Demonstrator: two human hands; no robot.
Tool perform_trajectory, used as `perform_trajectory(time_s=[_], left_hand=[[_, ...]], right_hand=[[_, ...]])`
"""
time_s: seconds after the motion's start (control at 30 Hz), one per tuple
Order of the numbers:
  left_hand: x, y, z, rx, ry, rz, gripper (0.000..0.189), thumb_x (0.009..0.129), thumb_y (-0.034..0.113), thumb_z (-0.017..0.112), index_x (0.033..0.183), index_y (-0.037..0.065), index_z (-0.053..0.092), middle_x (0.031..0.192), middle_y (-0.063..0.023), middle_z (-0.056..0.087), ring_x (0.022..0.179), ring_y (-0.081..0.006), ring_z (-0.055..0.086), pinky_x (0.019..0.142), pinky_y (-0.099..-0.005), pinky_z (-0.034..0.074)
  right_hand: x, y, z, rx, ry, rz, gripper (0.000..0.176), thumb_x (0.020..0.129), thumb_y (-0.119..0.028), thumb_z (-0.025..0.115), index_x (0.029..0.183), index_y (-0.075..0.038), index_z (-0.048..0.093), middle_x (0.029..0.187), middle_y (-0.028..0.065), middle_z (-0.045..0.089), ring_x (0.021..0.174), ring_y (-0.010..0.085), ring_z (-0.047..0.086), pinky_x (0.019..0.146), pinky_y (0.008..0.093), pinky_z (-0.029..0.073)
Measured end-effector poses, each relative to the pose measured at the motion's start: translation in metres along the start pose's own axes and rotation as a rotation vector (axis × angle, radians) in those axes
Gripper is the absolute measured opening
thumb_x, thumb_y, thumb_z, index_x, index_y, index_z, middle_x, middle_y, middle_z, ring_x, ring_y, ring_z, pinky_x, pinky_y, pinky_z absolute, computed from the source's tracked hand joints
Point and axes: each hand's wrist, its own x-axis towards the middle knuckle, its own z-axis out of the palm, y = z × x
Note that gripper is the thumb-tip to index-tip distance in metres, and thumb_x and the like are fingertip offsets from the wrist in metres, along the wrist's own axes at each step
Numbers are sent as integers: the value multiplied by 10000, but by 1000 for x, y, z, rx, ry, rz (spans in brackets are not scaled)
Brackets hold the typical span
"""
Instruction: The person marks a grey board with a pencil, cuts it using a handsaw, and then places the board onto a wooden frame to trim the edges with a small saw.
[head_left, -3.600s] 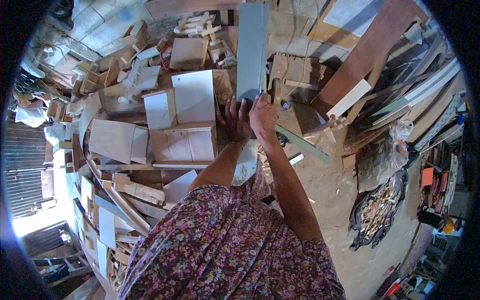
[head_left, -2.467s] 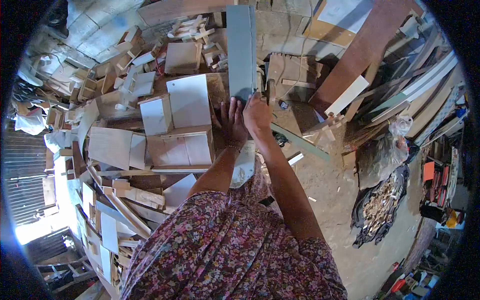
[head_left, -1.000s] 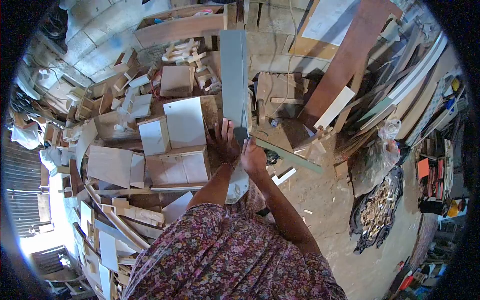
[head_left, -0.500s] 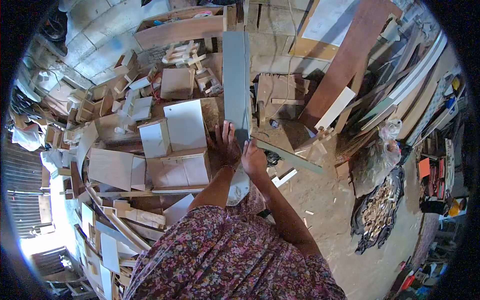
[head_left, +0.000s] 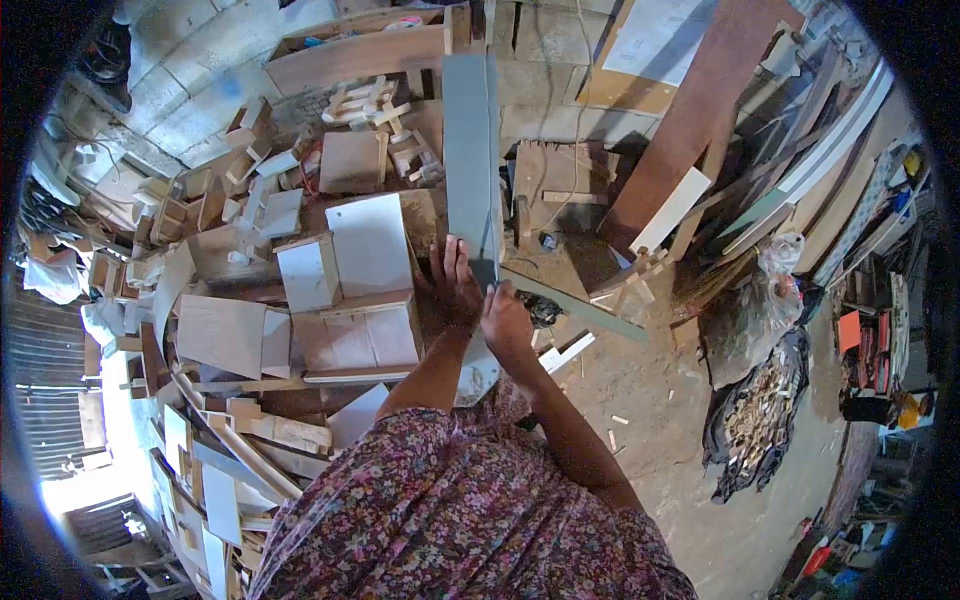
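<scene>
Block wall (head_left: 180,95) stood at the far side of the workshop I was watching remotely, with bare floor (head_left: 645,430) spreading to the near right. At the middle, one long gray board (head_left: 468,150) ran from far to near, its near end between the person's two hands. On it I saw one long line (head_left: 490,150), close to the right edge. The left hand (head_left: 456,290) lay flat with fingers apart on the board's near left part; the right hand (head_left: 507,322) was curled at the near right edge, and I could not tell whether it was clamped on a tool. To my judgement, good work there called for firm, even pressure from the left palm, its fingertips well clear of the line, and a steady right wrist following the edge. Counting around them, I found one green strip (head_left: 595,312) slanting off to the right, one broad brown plank (head_left: 675,140) farther right, two white panels (head_left: 368,245) just left, one open wooden box (head_left: 355,65) at the far left, and one dark sheet (head_left: 798,372) bearing wood scraps (head_left: 755,425) too many to count.
</scene>
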Motion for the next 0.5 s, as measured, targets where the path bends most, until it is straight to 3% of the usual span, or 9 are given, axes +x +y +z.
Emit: perform_trajectory(time_s=[0.1,0.2,0.27,0.4,0.5], left_hand=[[-1,-2,5,-52,94,40,425,801,216,370,1210,115,312,1290,-44,262,1184,-274,232,901,-543,137],[-5,-8,11,-18,48,38,435,802,227,364,1214,102,297,1295,-47,249,1184,-278,231,899,-555,132],[-6,-13,21,104,-97,89,444,806,239,352,1221,98,279,1295,-52,244,1180,-285,236,903,-564,121],[-7,-11,13,234,-134,130,431,811,243,337,1215,99,293,1290,-58,249,1173,-284,246,910,-550,130],[-2,-3,0,37,9,32,419,816,235,327,1208,90,307,1290,-62,247,1168,-279,254,906,-518,167]], right_hand=[[19,0,-4,-19,48,-6,313,833,-279,349,869,17,444,597,233,533,556,384,539,493,448,445],[64,-10,-2,16,2,-129,315,828,-280,358,832,14,471,595,224,537,551,376,542,484,438,448],[67,-16,1,20,56,-102,307,827,-270,363,813,12,483,587,217,537,548,371,544,480,434,451],[28,-10,-3,21,64,-84,291,827,-260,368,863,14,456,560,216,529,538,361,548,467,442,448],[2,3,-6,15,-20,-47,296,830,-264,359,909,13,425,566,225,527,554,364,550,477,453,446]])
